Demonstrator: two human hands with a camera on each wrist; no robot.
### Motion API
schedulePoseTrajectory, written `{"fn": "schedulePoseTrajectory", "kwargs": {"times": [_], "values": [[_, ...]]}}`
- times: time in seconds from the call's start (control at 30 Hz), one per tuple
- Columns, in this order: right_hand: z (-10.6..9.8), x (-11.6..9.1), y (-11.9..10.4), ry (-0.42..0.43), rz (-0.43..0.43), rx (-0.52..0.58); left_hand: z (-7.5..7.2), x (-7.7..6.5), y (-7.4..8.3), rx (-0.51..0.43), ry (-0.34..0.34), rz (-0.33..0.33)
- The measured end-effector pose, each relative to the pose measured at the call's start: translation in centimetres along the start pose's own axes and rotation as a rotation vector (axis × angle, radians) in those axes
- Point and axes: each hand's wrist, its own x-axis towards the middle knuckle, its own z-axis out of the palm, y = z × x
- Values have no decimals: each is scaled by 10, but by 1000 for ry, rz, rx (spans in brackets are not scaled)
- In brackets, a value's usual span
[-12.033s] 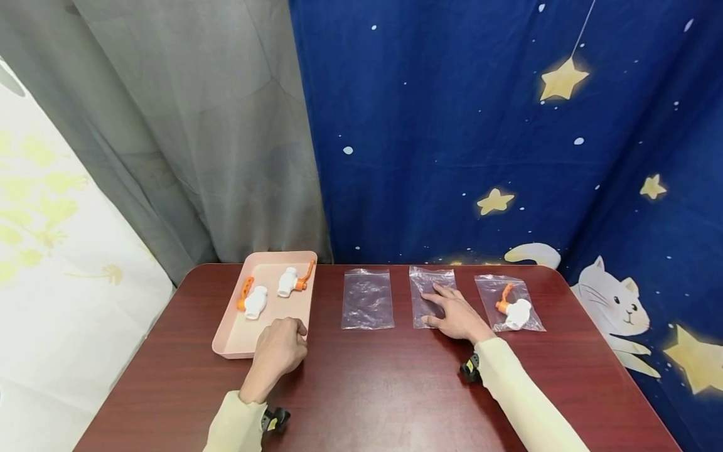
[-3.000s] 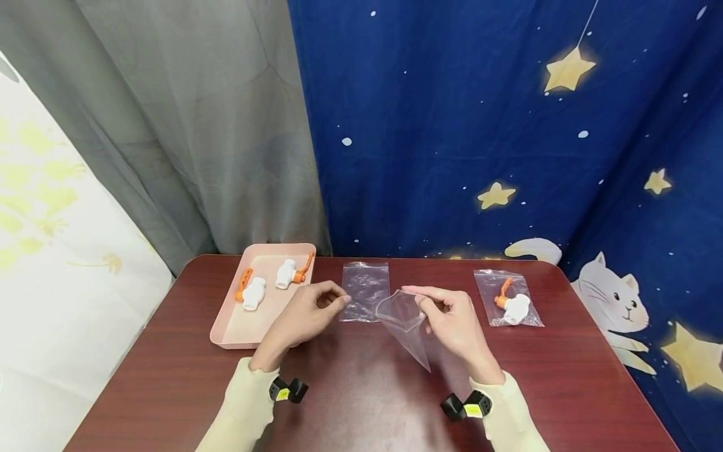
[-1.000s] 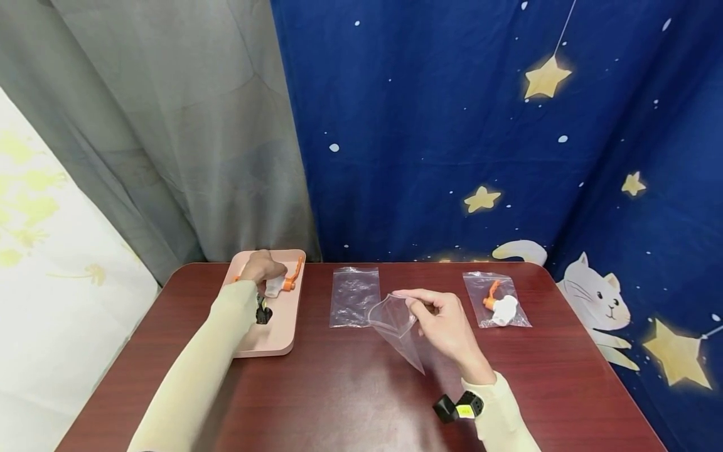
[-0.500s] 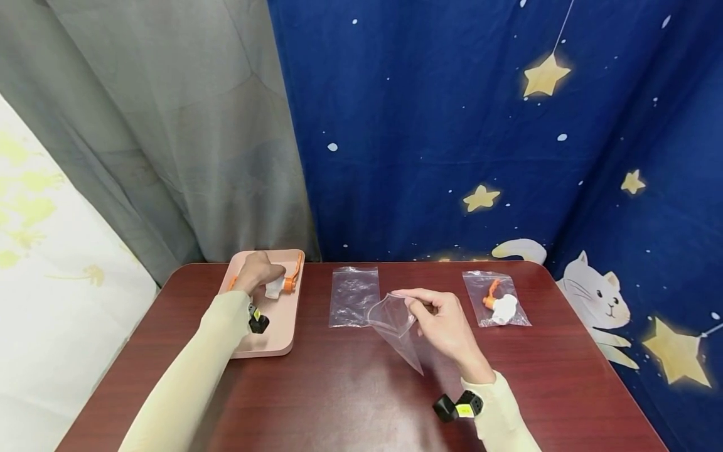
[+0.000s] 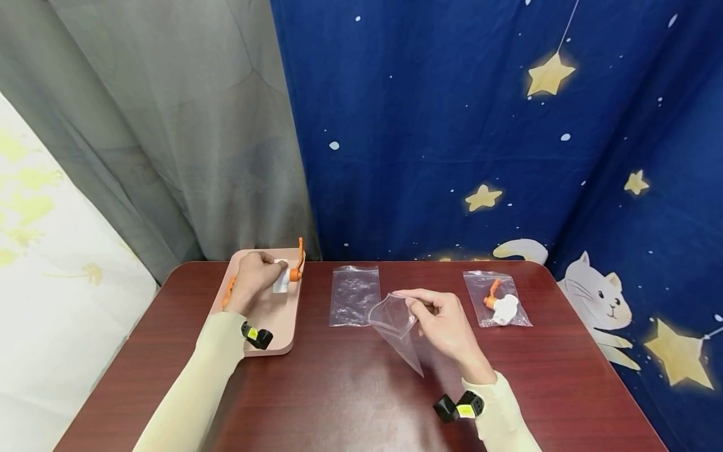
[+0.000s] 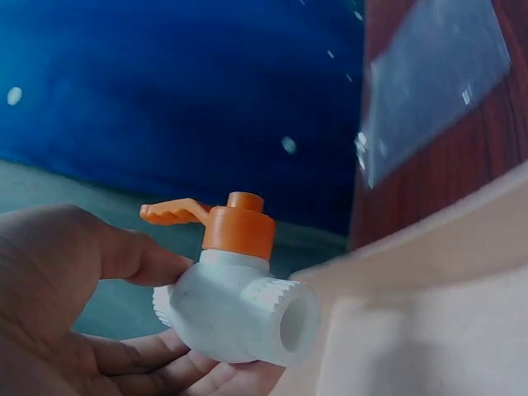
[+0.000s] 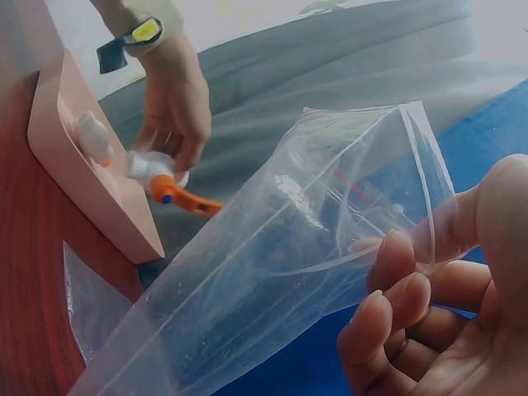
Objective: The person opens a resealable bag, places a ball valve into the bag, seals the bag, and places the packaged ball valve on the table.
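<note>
In the head view my left hand is over the pink tray, gripping a white ball valve with an orange lever. The left wrist view shows the thumb and fingers around the valve's white body; its open bore faces right. My right hand pinches the rim of a clear zip bag, whose mouth gapes and whose lower corner hangs down. Seen from the right wrist, the bag has nothing inside, and thumb and fingers hold its edge. A second valve lies in the tray, mostly hidden by my left hand in the head view.
The pink tray stands at the table's left. A flat clear bag lies just right of it. Farther right, another bag contains a white valve with an orange lever. Curtains hang behind the table.
Over the last second my left hand has lifted the right-hand valve slightly within the tray area; earlier it reached in empty. The right hand picked up the bag from the table and now holds it still.
</note>
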Motion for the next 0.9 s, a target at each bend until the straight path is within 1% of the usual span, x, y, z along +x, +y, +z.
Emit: {"fn": "schedulePoseTrajectory", "kwargs": {"times": [0.13,0.23,0.37,0.47,0.57,0.73,0.9], "values": [[0,0,0,-4,8,-3,0,-12,8,-68,25,19],[0,0,0,-8,12,-4,3,-21,14,-126,31,53],[0,0,0,-12,22,-4,9,-35,22,-199,23,121],[0,0,1,-10,34,-4,14,-46,30,-251,-1,148],[0,0,2,-11,34,-9,18,-56,38,-274,-13,157],[1,0,3,-15,21,-16,23,-70,50,-310,-15,193],[1,0,2,-18,33,-5,28,-84,63,-388,-6,232]]}}
